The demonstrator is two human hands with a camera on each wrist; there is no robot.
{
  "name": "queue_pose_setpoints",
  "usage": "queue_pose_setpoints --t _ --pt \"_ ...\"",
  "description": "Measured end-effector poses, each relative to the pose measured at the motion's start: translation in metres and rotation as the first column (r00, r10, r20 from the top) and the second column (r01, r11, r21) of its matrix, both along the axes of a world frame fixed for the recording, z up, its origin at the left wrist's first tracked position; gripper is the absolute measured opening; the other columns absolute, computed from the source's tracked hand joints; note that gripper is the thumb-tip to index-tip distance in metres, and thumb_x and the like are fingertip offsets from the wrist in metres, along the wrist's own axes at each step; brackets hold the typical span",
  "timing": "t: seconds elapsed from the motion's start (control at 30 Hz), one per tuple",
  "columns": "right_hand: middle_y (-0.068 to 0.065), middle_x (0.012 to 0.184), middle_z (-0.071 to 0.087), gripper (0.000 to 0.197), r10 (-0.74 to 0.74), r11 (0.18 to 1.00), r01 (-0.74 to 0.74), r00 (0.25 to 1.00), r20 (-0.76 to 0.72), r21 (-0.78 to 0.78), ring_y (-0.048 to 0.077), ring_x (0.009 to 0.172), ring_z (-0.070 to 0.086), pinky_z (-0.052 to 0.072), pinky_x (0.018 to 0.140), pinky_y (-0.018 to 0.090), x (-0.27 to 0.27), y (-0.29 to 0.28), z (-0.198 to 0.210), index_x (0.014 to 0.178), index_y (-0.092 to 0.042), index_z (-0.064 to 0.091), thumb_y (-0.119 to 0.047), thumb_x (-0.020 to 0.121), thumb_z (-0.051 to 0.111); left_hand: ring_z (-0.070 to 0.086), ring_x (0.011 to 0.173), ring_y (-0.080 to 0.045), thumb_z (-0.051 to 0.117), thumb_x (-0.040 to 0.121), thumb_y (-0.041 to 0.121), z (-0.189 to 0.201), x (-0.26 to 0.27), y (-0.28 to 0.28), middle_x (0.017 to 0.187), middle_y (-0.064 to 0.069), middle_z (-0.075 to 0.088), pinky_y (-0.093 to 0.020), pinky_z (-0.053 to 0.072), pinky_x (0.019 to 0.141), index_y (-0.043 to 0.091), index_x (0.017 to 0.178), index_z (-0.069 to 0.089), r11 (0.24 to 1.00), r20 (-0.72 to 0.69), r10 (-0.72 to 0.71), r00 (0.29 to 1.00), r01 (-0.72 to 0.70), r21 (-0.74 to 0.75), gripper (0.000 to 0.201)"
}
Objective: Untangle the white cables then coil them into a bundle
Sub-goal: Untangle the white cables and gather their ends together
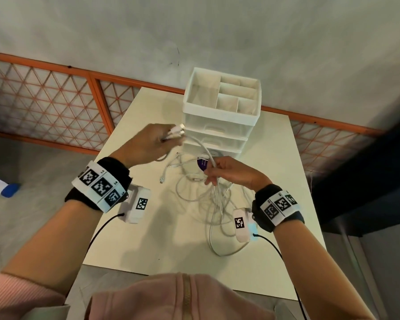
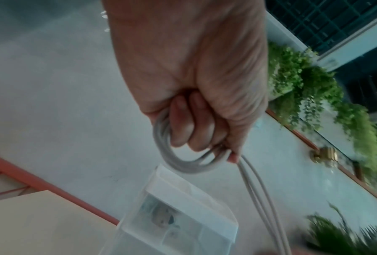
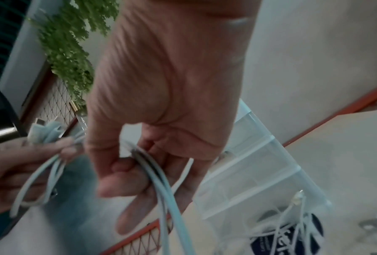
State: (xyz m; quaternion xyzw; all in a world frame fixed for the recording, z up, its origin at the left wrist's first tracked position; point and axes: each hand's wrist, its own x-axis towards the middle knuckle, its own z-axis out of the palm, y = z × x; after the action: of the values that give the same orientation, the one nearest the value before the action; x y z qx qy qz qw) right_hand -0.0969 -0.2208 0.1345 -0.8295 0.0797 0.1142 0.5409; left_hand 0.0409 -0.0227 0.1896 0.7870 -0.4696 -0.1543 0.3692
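Several white cables [image 1: 208,199] lie tangled on the cream table [image 1: 162,236] and rise to both hands. My left hand [image 1: 157,144] is raised in front of the drawer unit; it grips a small loop of cable [image 2: 183,160] with the plug ends [image 1: 179,130] sticking out past its fingers. My right hand [image 1: 219,172] is lower and to the right, pinching the cable strands [image 3: 159,179] between thumb and fingers. A curved stretch of cable [image 1: 201,146] runs between the two hands. One loose plug [image 1: 162,180] lies on the table.
A white drawer unit [image 1: 219,125] with an open divided tray on top stands at the table's far side, just behind the hands. A round purple item [image 1: 202,163] lies at its foot under the cables. An orange lattice fence [image 1: 46,98] runs behind the table.
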Motion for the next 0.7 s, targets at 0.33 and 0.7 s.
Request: queue_pose_setpoints --t 0.33,0.7 --pt "0.004 0.06 0.054 0.034 -0.294 0.935 0.309 0.95 0.109 -0.175 0.01 0.055 0.063 0.046 0.066 0.023 -0.036 -0.029 -0.011 0.075 -0.011 0.055 -0.037 0.096 0.047 0.058 0.075 -0.031 0.056 0.093 0.027 -0.029 0.05 0.019 0.067 -0.01 0.054 -0.031 0.033 0.055 0.005 0.08 0.062 0.891 0.242 0.334 0.911 -0.389 0.236 0.026" --pt "-0.011 0.053 0.059 0.047 -0.21 0.953 0.218 0.976 0.062 -0.211 -0.002 0.042 0.049 0.043 0.051 0.014 -0.005 0.006 0.018 0.073 -0.014 0.063 -0.037 0.101 0.033 0.055 0.067 0.008 0.082 0.07 0.029 -0.036 -0.025 -0.03 0.082 0.019 0.06 0.0 0.038 0.061 0.025 0.122 0.056 0.996 -0.109 -0.084 0.99 0.087 0.025 0.059"
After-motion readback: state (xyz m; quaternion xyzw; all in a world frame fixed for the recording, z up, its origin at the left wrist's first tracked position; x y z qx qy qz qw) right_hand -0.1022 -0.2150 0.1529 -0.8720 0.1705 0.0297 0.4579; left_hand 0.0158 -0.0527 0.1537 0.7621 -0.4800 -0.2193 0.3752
